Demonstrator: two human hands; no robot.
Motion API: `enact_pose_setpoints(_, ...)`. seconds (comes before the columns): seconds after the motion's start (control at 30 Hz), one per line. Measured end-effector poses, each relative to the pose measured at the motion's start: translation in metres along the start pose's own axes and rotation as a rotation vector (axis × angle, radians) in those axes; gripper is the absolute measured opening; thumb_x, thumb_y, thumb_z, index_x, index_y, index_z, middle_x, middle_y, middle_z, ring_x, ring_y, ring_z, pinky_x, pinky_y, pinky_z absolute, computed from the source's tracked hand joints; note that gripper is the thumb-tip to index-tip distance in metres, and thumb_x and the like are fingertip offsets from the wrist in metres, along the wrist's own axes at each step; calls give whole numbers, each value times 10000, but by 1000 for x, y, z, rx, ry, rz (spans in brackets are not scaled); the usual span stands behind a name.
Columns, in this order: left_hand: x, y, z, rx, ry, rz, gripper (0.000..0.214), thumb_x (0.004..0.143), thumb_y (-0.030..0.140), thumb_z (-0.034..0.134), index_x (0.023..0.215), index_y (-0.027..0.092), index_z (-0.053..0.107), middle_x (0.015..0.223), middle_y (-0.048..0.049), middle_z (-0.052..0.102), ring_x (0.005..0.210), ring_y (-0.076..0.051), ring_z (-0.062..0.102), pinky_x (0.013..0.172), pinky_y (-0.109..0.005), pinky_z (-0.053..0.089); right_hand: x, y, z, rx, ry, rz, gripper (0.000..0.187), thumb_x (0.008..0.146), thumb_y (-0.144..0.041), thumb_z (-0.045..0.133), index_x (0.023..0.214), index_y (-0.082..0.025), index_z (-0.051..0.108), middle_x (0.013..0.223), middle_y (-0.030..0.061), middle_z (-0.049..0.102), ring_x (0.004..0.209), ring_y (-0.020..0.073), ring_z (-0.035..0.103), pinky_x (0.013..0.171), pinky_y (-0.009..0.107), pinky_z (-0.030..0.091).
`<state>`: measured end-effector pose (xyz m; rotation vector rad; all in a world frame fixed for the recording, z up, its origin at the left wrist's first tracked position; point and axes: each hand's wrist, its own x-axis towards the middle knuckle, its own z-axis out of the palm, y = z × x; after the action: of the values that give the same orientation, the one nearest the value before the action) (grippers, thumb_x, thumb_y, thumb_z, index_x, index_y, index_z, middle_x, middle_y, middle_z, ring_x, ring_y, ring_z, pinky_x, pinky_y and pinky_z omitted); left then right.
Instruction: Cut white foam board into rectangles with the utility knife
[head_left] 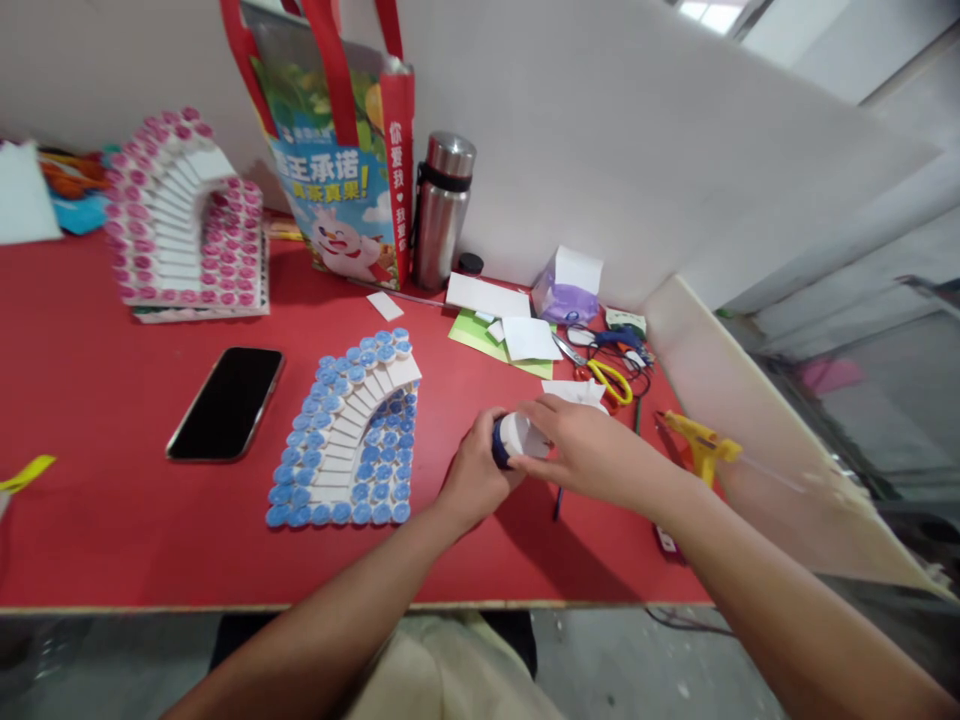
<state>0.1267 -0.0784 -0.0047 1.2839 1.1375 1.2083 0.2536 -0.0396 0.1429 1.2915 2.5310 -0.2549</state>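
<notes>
Between my hands, above the red tabletop, is a small round dark-blue and white container (517, 438); its exact kind is hard to make out. My left hand (480, 468) is wrapped round its dark-blue side. From the right, my right hand (574, 445) grips its white part with thumb and fingers. Left of my hands lies a blue staircase-shaped piece (337, 445), covered with small rolled discs and crossed by a curved run of white steps. A thin dark stick (558, 503), perhaps a pen, lies partly below my right hand.
A black phone (226, 405) and a pink staircase-shaped piece (180, 235) are at the left. Behind stand a printed bag (334, 170) and a steel flask (444, 215). Paper pieces (529, 338), yellow-handled scissors (609, 380) and a yellow glue gun (703, 445) lie rightward, near a low partition (757, 430).
</notes>
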Motion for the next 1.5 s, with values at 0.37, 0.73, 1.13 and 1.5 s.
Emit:
enact_pose_setpoints(0.37,1,-2,0,45,23,29,561,739,227,744,1225,218,464,1085,-53,643,929,-208,636,765,-306,495,8,-3,12,-69,14,67,463,961,-548,549,1096,-108,602,939,135,689,823,263,662,629,307,323)
enact_pose_setpoints(0.73,1,3,-1,47,34,34,567,738,224,726,1239,191,461,1087,-78,642,942,-223,639,781,-326,505,10,-12,11,-38,30,93,390,953,-474,579,1093,-110,607,1007,129,666,859,255,653,675,312,383)
enact_pose_setpoints(1.13,0,1,-1,-34,83,73,678,726,189,759,1320,194,431,1249,-126,601,1112,-263,619,898,-364,516,13,-12,13,84,115,92,460,936,-488,619,1207,-118,585,1072,141,668,906,258,652,714,305,421)
enact_pose_setpoints(1.5,3,5,2,-209,-80,-53,534,700,194,776,1180,174,545,1065,-56,661,904,-185,626,749,-274,509,4,6,9,50,9,-23,545,908,-533,652,1263,-123,591,1039,145,711,905,275,679,728,318,433)
